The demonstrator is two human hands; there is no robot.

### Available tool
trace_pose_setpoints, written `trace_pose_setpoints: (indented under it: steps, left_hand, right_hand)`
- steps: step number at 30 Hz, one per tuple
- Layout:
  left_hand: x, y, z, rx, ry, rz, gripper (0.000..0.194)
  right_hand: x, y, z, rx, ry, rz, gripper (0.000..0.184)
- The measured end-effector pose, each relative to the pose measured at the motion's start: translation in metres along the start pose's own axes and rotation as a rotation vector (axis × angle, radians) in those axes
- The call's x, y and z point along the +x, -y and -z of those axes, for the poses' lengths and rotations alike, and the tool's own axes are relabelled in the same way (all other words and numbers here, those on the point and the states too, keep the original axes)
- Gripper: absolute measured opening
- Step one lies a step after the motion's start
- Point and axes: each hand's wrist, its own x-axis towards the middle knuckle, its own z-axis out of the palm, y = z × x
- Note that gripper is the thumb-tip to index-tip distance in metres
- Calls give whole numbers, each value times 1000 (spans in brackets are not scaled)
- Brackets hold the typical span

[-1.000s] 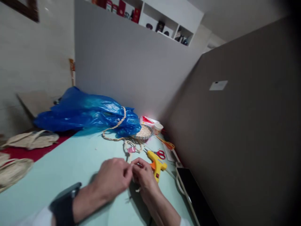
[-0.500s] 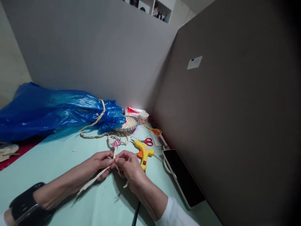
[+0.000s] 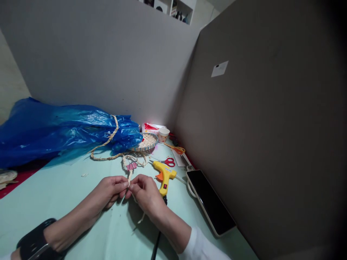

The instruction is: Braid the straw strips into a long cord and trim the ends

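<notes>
A pale braided cord (image 3: 130, 176) runs down toward me from a pink binder clip (image 3: 131, 166). My left hand (image 3: 114, 188) pinches the cord's lower end between thumb and fingers. Right beside it, fingertips nearly touching, my right hand (image 3: 145, 191) pinches the same spot. Below the hands a loose strand end (image 3: 141, 217) pokes out under my right hand. How the strands cross between the fingers is hidden. Beyond the clip the cord loops on the light green table covering (image 3: 89, 202).
A yellow glue gun (image 3: 164, 175) lies just right of my hands, with red scissors (image 3: 169, 162) behind it. Farther right rests a phone (image 3: 211, 202). At the back are a blue plastic bag (image 3: 67, 130), a woven basket (image 3: 148, 140), a paper cup (image 3: 163, 134) and orange-handled scissors (image 3: 179, 150).
The long strand that trailed to the lower left from my left hand no longer shows there; only a short piece sticks out beneath. Both hands still pinch the cord, and the view has shifted slightly.
</notes>
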Motion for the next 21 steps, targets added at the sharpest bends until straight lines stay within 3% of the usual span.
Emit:
trace_pose_setpoints:
  steps: [3, 9, 17, 21]
  left_hand:
    - [-1, 0, 0, 26, -40, -12, 39]
    - [-1, -1, -1, 42, -88, 7, 39]
    - [1, 5, -1, 7, -96, 29, 38]
    - [7, 9, -5, 21, -129, 17, 40]
  right_hand:
    - [-8, 8, 4, -150, -8, 43, 15]
    - [-22, 21, 7, -901, -10, 158, 20]
    - [-22, 27, 11, -1017, -21, 169, 19]
    - [-19, 30, 15, -1040, 50, 122, 23]
